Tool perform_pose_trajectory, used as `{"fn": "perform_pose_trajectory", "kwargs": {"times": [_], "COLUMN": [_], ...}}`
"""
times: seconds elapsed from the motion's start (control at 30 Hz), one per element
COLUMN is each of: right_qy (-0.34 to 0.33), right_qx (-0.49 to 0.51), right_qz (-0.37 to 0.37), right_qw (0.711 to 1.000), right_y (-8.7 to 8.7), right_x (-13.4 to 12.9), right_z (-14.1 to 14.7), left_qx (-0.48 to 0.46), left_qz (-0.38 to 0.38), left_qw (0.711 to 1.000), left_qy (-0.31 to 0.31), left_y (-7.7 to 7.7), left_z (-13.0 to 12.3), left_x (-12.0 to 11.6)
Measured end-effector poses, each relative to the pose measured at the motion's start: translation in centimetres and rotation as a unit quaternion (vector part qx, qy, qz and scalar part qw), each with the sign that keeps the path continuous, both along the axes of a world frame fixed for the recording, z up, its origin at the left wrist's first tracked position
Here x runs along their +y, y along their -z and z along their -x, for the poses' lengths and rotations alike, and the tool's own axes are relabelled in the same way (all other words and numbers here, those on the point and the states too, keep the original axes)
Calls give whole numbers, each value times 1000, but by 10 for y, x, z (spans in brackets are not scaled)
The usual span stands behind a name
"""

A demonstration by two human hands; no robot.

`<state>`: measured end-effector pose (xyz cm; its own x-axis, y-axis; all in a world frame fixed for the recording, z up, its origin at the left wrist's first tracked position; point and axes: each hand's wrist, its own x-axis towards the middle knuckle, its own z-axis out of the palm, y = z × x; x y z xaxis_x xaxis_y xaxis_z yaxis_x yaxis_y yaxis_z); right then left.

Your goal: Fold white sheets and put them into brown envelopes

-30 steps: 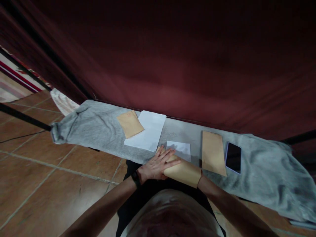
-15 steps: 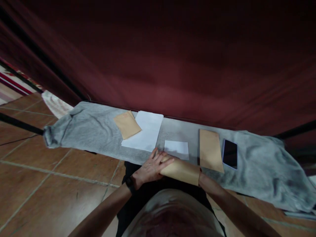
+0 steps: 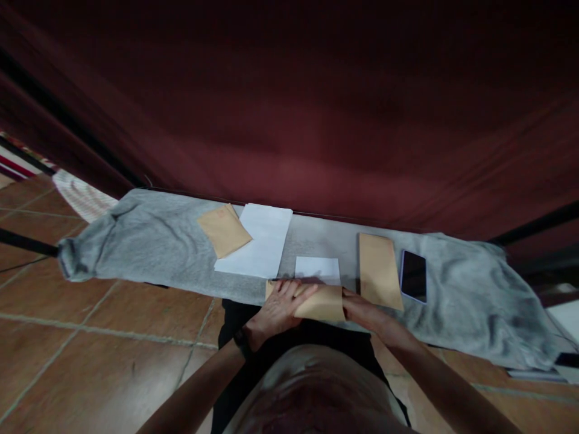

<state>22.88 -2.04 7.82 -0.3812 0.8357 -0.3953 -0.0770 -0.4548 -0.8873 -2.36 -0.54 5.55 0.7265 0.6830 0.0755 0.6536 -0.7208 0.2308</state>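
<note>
A brown paper envelope [image 3: 322, 302] lies across the front edge of the cloth-covered surface, close to my body. My left hand [image 3: 279, 304] grips its left part, with the fingers over the top and the thumb stretched along the paper. At the right end of the envelope is my right hand [image 3: 358, 308], its fingers hidden in or behind the paper. Just beyond the envelope lies a small white sheet [image 3: 318, 268], partly covered by it. A second brown envelope [image 3: 380, 271] rests flat to the right of the sheet.
A phone [image 3: 413, 276] lies right of the flat envelope. To the left, smaller brown envelopes [image 3: 225, 231] overlap white paper sheets [image 3: 266, 238]. A grey cloth [image 3: 154, 235] covers the narrow surface; a dark red curtain [image 3: 298, 138] hangs behind it. Tiled floor [image 3: 113, 361] shows below.
My right hand has drawn back out of the envelope's right end, where it was in up to the wrist. The envelope now sits flatter and a little further from my body.
</note>
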Motion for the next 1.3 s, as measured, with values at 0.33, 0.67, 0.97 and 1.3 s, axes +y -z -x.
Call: {"fn": "perform_pose_trajectory", "kwargs": {"times": [0.33,0.67,0.97,1.3], "right_qy": [126,167,87,298], "right_qx": [-226,-464,-565,-296], "right_qz": [-115,-174,-113,-221], "right_qw": [959,852,813,880], "right_y": [42,61,50,38], "right_x": [8,40,55,56], "right_z": [-41,-3,12,-23], "left_qx": [-12,-4,-15,-6], "left_qz": [-9,-51,-65,-50], "left_qw": [997,979,968,970], "left_qy": [-74,-199,-243,-238], "left_y": [3,1,8,6], "left_z": [-1,42,54,61], "left_x": [-6,-24,-34,-31]}}
